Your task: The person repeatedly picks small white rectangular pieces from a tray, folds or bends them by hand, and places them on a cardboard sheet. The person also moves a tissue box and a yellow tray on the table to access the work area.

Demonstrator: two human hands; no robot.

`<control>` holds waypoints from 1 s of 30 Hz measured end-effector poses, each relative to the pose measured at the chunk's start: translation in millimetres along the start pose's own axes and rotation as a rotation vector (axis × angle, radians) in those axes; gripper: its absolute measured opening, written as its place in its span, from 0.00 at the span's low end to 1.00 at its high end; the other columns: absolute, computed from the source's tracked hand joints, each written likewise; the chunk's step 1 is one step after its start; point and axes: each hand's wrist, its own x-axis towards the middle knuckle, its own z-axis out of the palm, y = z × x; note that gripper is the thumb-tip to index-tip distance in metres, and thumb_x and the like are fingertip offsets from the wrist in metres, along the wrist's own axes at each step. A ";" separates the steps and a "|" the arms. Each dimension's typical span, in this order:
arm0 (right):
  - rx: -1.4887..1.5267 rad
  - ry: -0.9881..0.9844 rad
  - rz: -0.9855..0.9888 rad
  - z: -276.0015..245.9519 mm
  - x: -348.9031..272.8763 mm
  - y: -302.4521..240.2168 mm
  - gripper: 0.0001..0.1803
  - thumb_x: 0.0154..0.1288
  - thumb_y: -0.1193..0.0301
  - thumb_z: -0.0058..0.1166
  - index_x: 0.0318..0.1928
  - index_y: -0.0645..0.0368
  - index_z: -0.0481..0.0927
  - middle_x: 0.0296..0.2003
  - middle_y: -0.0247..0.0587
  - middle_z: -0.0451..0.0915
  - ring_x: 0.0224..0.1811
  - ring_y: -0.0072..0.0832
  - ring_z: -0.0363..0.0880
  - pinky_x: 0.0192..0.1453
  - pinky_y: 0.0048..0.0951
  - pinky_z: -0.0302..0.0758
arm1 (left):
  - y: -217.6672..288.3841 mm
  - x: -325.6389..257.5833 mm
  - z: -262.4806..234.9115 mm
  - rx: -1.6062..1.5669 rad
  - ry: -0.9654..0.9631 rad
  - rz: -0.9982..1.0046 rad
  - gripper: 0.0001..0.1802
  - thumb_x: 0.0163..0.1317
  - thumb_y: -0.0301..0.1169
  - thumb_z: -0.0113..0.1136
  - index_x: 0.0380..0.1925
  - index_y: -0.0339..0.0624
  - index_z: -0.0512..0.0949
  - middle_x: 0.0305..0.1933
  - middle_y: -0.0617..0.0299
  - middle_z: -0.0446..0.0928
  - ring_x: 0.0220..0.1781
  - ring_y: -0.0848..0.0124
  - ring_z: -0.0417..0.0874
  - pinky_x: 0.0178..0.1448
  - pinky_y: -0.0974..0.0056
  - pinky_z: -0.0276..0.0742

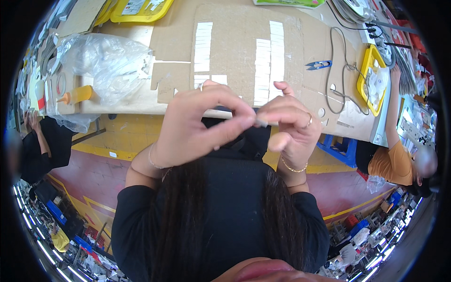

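My left hand (192,122) is raised over the table's near edge, its thumb and forefinger pinched on a small greyish-white piece (261,123). The piece is too small and partly covered for me to tell its kind. Facing it, my right hand (296,117) has curled fingers whose tips touch the same piece, while its thumb stands apart below. Beyond both hands lies a cardboard sheet (235,42) bearing columns of small white rectangular pieces (277,51), set edge to edge. A shorter row of white pieces (219,79) is partly hidden behind my left hand.
At left are a crumpled clear plastic bag (108,66), an orange-yellow squeeze bottle (77,95) and a yellow tray (141,14). Blue thread snips (319,65), a grey cord (345,70) and another yellow tray (364,89) lie at right. Other people work at both sides.
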 end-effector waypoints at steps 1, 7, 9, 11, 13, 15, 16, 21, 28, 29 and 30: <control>0.031 -0.018 0.056 -0.9 0.4 2.2 0.12 0.49 0.67 0.73 0.35 0.54 0.85 0.29 0.28 0.84 0.33 0.22 0.81 0.63 0.38 0.59 | -2.0 -0.1 1.5 -0.130 0.031 -0.056 0.07 0.59 0.23 0.65 0.38 0.35 0.81 0.32 0.61 0.82 0.34 0.77 0.82 0.40 0.72 0.75; 0.128 -0.036 0.187 -3.7 -1.9 14.7 0.09 0.55 0.74 0.68 0.37 0.61 0.84 0.32 0.36 0.83 0.38 0.23 0.78 0.54 0.31 0.67 | -7.0 2.5 1.7 -0.467 0.096 -0.207 0.07 0.63 0.21 0.62 0.40 0.30 0.78 0.35 0.59 0.82 0.38 0.76 0.82 0.42 0.73 0.79; 0.183 -0.022 0.237 -1.6 -3.6 18.1 0.08 0.56 0.77 0.67 0.37 0.62 0.83 0.33 0.37 0.81 0.39 0.22 0.76 0.51 0.27 0.69 | -8.4 4.2 1.9 -0.465 0.092 -0.242 0.08 0.63 0.21 0.62 0.41 0.30 0.79 0.36 0.59 0.82 0.37 0.77 0.82 0.42 0.73 0.79; 0.235 0.008 0.265 1.7 -4.0 20.5 0.08 0.57 0.80 0.65 0.37 0.62 0.81 0.35 0.37 0.80 0.40 0.22 0.75 0.47 0.23 0.69 | -11.2 6.5 -0.9 -0.402 0.108 -0.250 0.08 0.63 0.22 0.62 0.41 0.30 0.79 0.35 0.59 0.82 0.37 0.78 0.82 0.42 0.73 0.79; 0.282 0.043 0.264 5.2 -2.0 23.9 0.08 0.57 0.82 0.64 0.37 0.63 0.79 0.35 0.37 0.78 0.40 0.21 0.73 0.46 0.21 0.69 | -19.4 12.8 -8.8 -0.261 0.139 -0.256 0.08 0.63 0.23 0.62 0.41 0.31 0.80 0.35 0.60 0.82 0.37 0.78 0.82 0.42 0.73 0.78; 0.329 0.089 0.242 4.9 -0.1 26.1 0.09 0.57 0.82 0.64 0.36 0.63 0.77 0.35 0.36 0.77 0.40 0.20 0.73 0.46 0.21 0.68 | -35.4 28.2 -28.2 -0.171 0.280 -0.204 0.09 0.63 0.25 0.63 0.41 0.31 0.80 0.34 0.59 0.83 0.37 0.76 0.82 0.45 0.71 0.78; 0.315 0.108 0.262 3.4 0.5 27.2 0.08 0.56 0.82 0.65 0.34 0.61 0.77 0.33 0.35 0.77 0.38 0.20 0.73 0.45 0.20 0.67 | -46.1 39.0 -39.6 -0.188 0.362 -0.130 0.09 0.63 0.25 0.62 0.41 0.31 0.80 0.34 0.59 0.83 0.38 0.74 0.83 0.47 0.70 0.79; -0.217 0.076 0.179 -5.1 -5.0 37.7 0.05 0.56 0.78 0.66 0.29 0.59 0.80 0.27 0.35 0.78 0.30 0.24 0.74 0.47 0.24 0.65 | -100.3 103.5 -134.0 0.480 0.745 0.068 0.14 0.62 0.35 0.64 0.44 0.39 0.83 0.39 0.59 0.83 0.42 0.71 0.82 0.52 0.65 0.77; -0.938 -0.308 0.222 0.1 -14.5 75.6 0.12 0.51 0.67 0.68 0.38 0.50 0.85 0.42 0.31 0.74 0.48 0.30 0.72 0.59 0.40 0.54 | -143.2 105.2 -143.5 1.284 0.719 0.035 0.18 0.58 0.42 0.67 0.46 0.47 0.84 0.61 0.48 0.74 0.64 0.53 0.70 0.67 0.53 0.65; -0.925 -0.321 0.190 2.4 -16.5 79.7 0.12 0.51 0.67 0.68 0.38 0.50 0.85 0.42 0.31 0.74 0.48 0.30 0.72 0.58 0.41 0.54 | -144.1 94.0 -132.1 1.304 0.695 0.039 0.20 0.58 0.44 0.67 0.49 0.51 0.84 0.62 0.51 0.73 0.65 0.55 0.69 0.68 0.53 0.66; -0.919 -0.343 0.184 5.7 -17.9 84.0 0.12 0.51 0.67 0.68 0.38 0.50 0.85 0.42 0.31 0.74 0.48 0.30 0.72 0.58 0.41 0.54 | -144.0 80.6 -118.8 1.147 0.565 0.017 0.22 0.56 0.45 0.69 0.50 0.54 0.83 0.66 0.51 0.68 0.68 0.50 0.62 0.68 0.49 0.61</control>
